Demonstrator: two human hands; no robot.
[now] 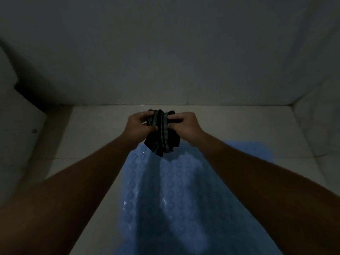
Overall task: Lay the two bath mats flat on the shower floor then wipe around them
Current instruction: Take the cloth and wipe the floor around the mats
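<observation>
A blue bath mat [176, 196] with a raised round pattern lies flat on the pale shower floor [95, 133], running from the bottom of the view toward the back wall. Whether it is one mat or two side by side I cannot tell in the dim light. Above its far end I hold a dark cloth [162, 137] with light stripes, bunched up. My left hand [139, 126] grips its left side and my right hand [185, 126] grips its right side. My forearms cover parts of the mat's edges.
Plain walls close the shower in at the back [165, 61] and on the right [318, 107]. A dark recess and a ledge stand at the left [24, 100]. Bare floor strips run left, right and beyond the mat.
</observation>
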